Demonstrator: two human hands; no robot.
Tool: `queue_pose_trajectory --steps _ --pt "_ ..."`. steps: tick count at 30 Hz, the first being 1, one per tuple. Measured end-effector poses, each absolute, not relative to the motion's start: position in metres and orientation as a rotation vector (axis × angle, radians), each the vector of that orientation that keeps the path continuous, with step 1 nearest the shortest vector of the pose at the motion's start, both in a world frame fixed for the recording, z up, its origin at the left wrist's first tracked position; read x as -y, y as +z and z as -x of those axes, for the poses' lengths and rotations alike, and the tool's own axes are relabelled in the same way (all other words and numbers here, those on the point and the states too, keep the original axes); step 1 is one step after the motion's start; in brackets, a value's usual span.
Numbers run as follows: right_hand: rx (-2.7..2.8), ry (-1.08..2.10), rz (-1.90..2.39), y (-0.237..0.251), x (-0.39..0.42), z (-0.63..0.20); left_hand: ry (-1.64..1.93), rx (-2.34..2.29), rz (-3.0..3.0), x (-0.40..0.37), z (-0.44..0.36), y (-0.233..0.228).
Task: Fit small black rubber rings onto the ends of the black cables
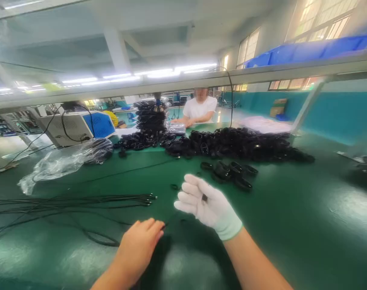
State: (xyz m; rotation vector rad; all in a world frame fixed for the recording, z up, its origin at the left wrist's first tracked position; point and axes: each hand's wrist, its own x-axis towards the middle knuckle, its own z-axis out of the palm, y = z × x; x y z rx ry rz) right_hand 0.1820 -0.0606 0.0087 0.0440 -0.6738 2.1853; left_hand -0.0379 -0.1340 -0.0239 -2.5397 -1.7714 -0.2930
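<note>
1. Head view: the left hand (144, 239), bare, is near the middle of the green bench (292, 225), thumb and fingers pinching a thin dark tip, seemingly a cable end.
2. The right hand (206, 205), in a white glove, is raised just right of it, half open, fingers loosely curled and pointing left. A small dark piece (204, 197) shows against its palm; whether it is gripped, I cannot tell.
3. The black cables (111, 200) lie across the left of the bench, their bright tips just beyond the left hand; one cable runs toward that hand.
4. A small black loop (175, 187) lies just beyond the glove's fingertips.
5. A few loose coils (222, 170) lie farther off to the right, in front of a long black pile (240, 145).
6. Far left are a clear bag (56, 165) and a machine (69, 129) with a blue panel.
7. Left of the pile's middle, a stack (150, 119) of wrapped black bundles rises.
8. On the far side, a person (200, 108) in a white top leans at a table.
</note>
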Motion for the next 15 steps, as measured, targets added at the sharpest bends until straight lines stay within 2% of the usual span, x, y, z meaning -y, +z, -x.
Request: queue_pose_trajectory --steps 4,8,12,15 --pt "0.685 2.140 0.171 0.002 0.055 -0.175 -0.287 1.460 2.607 0.175 0.021 -0.014" --pt "0.811 2.283 0.317 -0.011 0.067 -0.155 -0.419 1.351 2.594 0.168 0.019 0.029" --pt "0.976 2.557 0.138 -0.017 0.085 -0.143 -0.417 1.450 2.610 0.134 0.030 0.070" --pt "0.998 2.624 0.023 -0.017 0.094 -0.139 -0.467 1.572 2.762 0.117 0.031 0.077"
